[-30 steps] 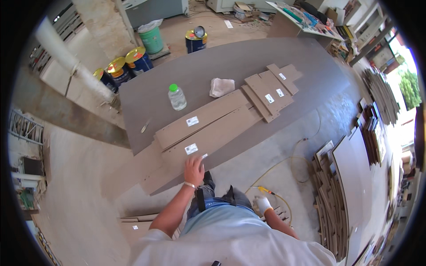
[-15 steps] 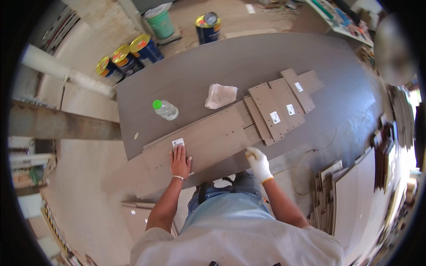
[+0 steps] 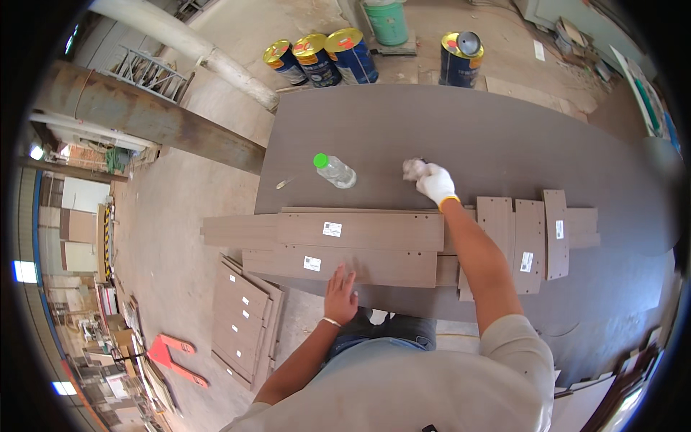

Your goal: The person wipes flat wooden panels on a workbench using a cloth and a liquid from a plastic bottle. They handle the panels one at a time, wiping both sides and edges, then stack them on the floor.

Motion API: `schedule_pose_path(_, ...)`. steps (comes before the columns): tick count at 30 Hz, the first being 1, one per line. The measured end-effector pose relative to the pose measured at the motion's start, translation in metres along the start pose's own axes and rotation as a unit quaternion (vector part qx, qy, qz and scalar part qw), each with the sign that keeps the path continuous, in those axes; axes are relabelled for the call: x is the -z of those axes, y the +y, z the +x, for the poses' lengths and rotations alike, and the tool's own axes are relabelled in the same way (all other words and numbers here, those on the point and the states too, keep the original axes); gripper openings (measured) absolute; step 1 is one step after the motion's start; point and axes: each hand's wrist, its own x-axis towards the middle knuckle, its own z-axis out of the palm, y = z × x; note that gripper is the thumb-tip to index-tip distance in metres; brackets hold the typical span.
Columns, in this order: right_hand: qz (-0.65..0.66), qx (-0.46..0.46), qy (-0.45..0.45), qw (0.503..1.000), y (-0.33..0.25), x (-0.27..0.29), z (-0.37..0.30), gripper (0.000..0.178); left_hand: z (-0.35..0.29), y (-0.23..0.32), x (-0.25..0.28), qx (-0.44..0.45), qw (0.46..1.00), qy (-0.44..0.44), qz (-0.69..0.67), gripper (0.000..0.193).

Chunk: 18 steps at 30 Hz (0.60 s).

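My right hand [image 3: 437, 185], in a white knit glove, is closed on a crumpled pale pinkish cloth [image 3: 414, 169] above the far part of the dark table. My bare left hand [image 3: 341, 294] has its fingers spread at the near edge of a long brown panel [image 3: 389, 268] with a white label. Behind it lies another long labelled panel [image 3: 392, 232] of the same brown, with small drilled holes. To the right, shorter brown panels [image 3: 529, 237] overlap in a row, partly hidden by my right forearm. A clear bottle [image 3: 338, 173] with a green cap lies left of the cloth.
The large dark grey table [image 3: 403, 122] spans the middle. Blue cans [image 3: 353, 61] with gold lids stand beyond it, near a green bucket [image 3: 387, 23]. Labelled panels [image 3: 241, 317] lean in a stack at lower left, by an orange pallet jack [image 3: 176, 358]. A rusty beam [image 3: 158, 115] reaches toward the table's left side.
My right hand has reached across the panels and gathered up the cloth that lay flat. My left hand has shifted off the label to the panel's near edge. The view has swung left.
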Motion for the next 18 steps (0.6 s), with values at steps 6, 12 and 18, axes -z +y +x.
schedule_pose_path(6,0.779,0.117,-0.204,0.581,-0.024,0.058,-0.086,0.075,-0.010,-0.037,0.042,0.094,0.987,0.080,-0.101,0.062)
schedule_pose_path(12,0.816,0.129,-0.024,0.563,-0.033,0.021,-0.198,0.123,0.044,-0.016,0.077,-0.015,0.975,0.023,-0.219,0.054)
schedule_pose_path(18,0.764,0.071,0.013,0.641,-0.089,-0.030,-0.261,0.126,0.092,0.009,0.133,-0.265,0.927,-0.055,-0.259,0.055)
